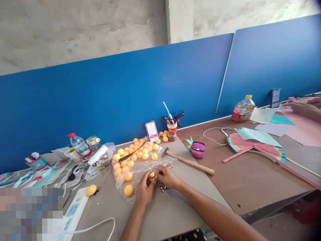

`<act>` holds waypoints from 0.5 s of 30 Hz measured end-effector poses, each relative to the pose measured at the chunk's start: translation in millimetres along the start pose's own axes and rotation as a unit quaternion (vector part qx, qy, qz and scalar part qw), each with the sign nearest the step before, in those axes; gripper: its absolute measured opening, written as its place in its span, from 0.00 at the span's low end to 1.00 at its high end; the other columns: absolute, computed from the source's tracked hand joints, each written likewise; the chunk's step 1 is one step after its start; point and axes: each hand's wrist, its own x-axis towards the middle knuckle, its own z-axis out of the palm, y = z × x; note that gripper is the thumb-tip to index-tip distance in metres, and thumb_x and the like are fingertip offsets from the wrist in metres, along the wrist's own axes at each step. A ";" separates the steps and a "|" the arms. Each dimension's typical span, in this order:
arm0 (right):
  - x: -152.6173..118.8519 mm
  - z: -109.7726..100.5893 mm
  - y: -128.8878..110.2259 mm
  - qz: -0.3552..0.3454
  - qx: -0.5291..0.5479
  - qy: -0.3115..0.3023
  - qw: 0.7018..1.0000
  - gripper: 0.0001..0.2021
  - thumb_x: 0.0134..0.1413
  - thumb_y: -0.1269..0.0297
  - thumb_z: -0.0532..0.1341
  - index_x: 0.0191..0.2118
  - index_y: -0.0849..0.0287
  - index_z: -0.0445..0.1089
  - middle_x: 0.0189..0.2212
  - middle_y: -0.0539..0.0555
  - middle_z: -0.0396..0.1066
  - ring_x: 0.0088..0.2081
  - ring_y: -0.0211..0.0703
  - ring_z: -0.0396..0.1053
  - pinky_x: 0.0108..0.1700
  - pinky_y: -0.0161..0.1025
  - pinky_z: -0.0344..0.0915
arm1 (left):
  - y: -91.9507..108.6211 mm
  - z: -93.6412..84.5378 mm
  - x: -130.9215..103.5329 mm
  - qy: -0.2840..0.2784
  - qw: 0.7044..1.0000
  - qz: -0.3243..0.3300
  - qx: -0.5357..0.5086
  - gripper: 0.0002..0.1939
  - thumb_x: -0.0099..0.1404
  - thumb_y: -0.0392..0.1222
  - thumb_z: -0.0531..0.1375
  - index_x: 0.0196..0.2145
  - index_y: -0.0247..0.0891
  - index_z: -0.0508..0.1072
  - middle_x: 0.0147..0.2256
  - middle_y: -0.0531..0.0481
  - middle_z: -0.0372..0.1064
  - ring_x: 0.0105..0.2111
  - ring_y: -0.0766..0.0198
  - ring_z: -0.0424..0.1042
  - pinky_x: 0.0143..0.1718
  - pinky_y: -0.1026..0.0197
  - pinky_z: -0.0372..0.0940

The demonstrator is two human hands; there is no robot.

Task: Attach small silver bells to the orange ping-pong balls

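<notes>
My left hand (144, 190) is closed around an orange ball (151, 177), which looks like a table tennis ball with a dark shiny patch on it. My right hand (167, 177) pinches at the ball's right side; whatever is between its fingertips is too small to make out. Small shiny metal pieces (162, 187) lie under and beside the right hand. Just beyond both hands, a clear plastic bag (140, 166) is spread out, with many more orange balls (134, 157) on and around it. One loose ball (128, 190) rests left of my left hand.
A wooden-handled hammer (190, 162) lies to the right, near a purple box-like object (198, 149). Further right are a pink fan (250, 145), paper sheets, a bottle (243, 108) and another person's hands (307, 108). At left are a power strip (75, 209), cables and bottles.
</notes>
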 end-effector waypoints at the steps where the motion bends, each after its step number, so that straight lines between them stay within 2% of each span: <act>1: -0.6 0.2 -0.9 0.003 -0.002 0.002 1.000 0.04 0.42 0.75 0.56 0.24 0.61 0.64 0.22 0.47 0.66 0.26 0.35 0.62 0.29 0.31 0.56 | 0.3 0.0 -0.2 0.002 1.000 0.000 0.004 0.21 0.57 0.40 0.61 0.49 0.42 0.70 0.48 0.46 0.74 0.48 0.55 0.72 0.51 0.52 0.66; 9: 2.9 3.6 -0.1 0.013 0.015 0.021 1.000 0.04 0.43 0.74 0.58 0.23 0.60 0.63 0.20 0.46 0.63 0.25 0.34 0.60 0.28 0.31 0.56 | -0.2 1.2 0.5 -0.009 1.000 -0.011 -0.018 0.20 0.57 0.39 0.61 0.49 0.40 0.69 0.47 0.44 0.73 0.47 0.54 0.72 0.49 0.52 0.67; 15: 2.2 -17.6 -8.3 -0.045 0.050 -0.017 0.998 0.02 0.44 0.71 0.59 0.27 0.62 0.68 0.24 0.48 0.67 0.28 0.36 0.63 0.32 0.32 0.58 | 2.1 0.6 5.2 0.016 0.997 -0.024 -0.077 0.20 0.57 0.43 0.62 0.48 0.39 0.69 0.44 0.45 0.74 0.44 0.55 0.72 0.48 0.54 0.66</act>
